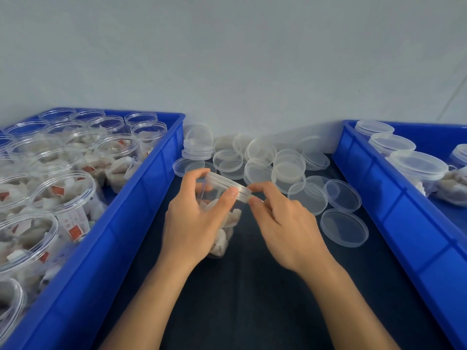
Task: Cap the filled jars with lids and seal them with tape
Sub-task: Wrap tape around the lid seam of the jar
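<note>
Clear plastic jar (222,223), lid (227,185) on, is gripped by the left hand (194,223) while right hand (285,223) fingers (255,202) pinch the lid's rim.

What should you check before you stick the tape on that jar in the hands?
1. Lid on the held jar: ok, it sits on the mouth.
2. Lid pressed fully down all round: cannot tell, the far edge is unclear.
3. Left hand grip on the jar: ok, fingers wrap the body and thumb touches the lid rim.
4. Right hand at the rim: ok, fingertips pinch at the lid's edge.
5. Tape ready: not ok, no roll or strip is visible.
6. Room in the right blue bin for the finished jar: ok, capped jars sit at its far end.
</note>
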The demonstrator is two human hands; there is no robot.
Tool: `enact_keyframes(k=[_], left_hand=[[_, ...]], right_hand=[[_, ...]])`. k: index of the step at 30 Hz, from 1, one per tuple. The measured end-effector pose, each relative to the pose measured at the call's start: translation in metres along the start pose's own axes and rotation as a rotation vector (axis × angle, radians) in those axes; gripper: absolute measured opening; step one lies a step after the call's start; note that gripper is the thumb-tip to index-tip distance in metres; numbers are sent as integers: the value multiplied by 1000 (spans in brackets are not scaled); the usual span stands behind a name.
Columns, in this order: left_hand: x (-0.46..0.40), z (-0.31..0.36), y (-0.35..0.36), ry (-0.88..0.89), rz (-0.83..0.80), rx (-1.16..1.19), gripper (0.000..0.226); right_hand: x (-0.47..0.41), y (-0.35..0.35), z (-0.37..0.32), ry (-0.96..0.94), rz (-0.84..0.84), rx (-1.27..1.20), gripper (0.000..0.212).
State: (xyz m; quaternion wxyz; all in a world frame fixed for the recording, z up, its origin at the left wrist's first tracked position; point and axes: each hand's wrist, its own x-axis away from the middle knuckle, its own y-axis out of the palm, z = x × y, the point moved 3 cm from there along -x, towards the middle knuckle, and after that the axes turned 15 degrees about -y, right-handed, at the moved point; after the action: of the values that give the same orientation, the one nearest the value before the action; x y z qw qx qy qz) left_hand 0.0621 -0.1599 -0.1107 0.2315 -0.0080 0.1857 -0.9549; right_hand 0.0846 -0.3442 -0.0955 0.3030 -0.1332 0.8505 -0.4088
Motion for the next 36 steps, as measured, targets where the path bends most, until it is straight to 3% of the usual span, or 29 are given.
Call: enact_keyframes(k=[3,7,19,21,26,32,36], left_hand=[[1,0,1,-17,-10,53,53],[1,-2,4,-37,-44,142,62],[-7,-7,4,-32,-200,231,59],[-5,-8,5,-8,-165,193,57],[2,0,-2,164,127,-5,52],[12,7,10,135,61,-154,57],[10,8,9,116,44,-267,76]], right_hand=[[0,0,0,-9,12,9,25],[1,0,2,0,19,-13,22],[3,1,7,27,-21,-167,22],[3,1,6,26,-7,-153,23],[3,-1,0,22,16,-30,32],[3,-3,-7,-8,20,103,45],[4,-1,-7,-5,3,7,42]])
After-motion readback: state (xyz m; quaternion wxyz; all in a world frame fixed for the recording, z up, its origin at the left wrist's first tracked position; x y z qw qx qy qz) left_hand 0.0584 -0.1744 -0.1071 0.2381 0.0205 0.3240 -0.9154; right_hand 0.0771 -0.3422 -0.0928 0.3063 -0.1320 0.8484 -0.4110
